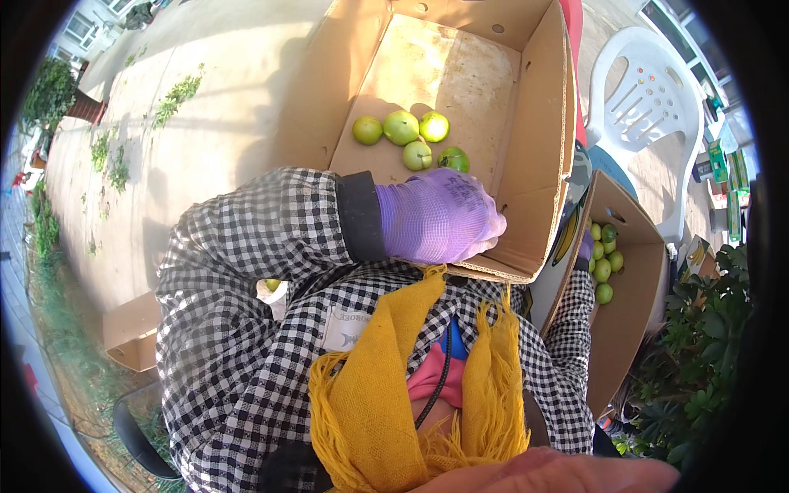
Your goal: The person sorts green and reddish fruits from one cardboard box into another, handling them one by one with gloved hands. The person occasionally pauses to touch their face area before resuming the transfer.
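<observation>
My left hand (441, 215), in a purple knit glove, is over the near end of an open cardboard box (536, 135). Its fingers curl down by the right wall, and whatever is under the palm is hidden. Just beyond it, several round green fruits (400, 127), which look like green tomatoes, rest on the box floor. Off to the right, my right hand (585, 245) reaches into a second cardboard box (635, 228). Only a bit of its purple glove shows past the box wall. More green fruits (603, 270) lie beside that hand; its fingers are hidden.
A white plastic chair (644, 105) stands beyond the second box. Leafy plants (696, 351) crowd the lower right. Another cardboard box (129, 333) sits on the ground at the left. Fringed ends of a yellow scarf (376, 370) hang near the first box's edge.
</observation>
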Motion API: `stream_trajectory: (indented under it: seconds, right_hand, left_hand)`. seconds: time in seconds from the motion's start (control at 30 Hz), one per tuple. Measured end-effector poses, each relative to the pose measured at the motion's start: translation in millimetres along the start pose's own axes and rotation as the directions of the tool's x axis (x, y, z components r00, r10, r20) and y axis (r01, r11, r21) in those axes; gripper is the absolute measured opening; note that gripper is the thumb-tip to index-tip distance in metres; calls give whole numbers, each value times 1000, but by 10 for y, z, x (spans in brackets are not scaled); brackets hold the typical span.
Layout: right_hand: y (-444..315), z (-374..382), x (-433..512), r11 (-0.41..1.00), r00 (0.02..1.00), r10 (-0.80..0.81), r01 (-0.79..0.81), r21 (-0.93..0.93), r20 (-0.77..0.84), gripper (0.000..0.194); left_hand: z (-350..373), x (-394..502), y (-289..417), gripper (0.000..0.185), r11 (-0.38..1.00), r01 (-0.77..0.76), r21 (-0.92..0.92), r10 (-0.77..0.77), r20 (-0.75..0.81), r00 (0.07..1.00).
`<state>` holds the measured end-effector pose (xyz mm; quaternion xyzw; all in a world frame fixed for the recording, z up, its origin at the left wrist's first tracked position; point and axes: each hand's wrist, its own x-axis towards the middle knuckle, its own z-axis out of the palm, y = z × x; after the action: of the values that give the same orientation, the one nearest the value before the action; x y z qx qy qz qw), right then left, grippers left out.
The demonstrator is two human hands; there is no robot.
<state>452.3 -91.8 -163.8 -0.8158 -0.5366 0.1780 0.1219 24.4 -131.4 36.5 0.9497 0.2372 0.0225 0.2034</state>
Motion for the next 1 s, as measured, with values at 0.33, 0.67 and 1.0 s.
stream_trajectory:
  seconds: [0.33,0.67,1.0]
  right_hand:
    - [-1790,-1252,-1343,755,738,-345,585,295,-579,67]
    - [-2438,-1028,-1627,549,533,-751,832,78,-390,87]
    - [-1989,-1088,-1652,515,683,-512,730,449,-522,45]
  left_hand:
    - [-84,-30,23,53,962,117,-245,-171,-212,962]
    - [-96,111,-250,82,573,-102,-813,-413,-395,821]
    - [23,253,-402,72,630,270,-728,-495,-110,862]
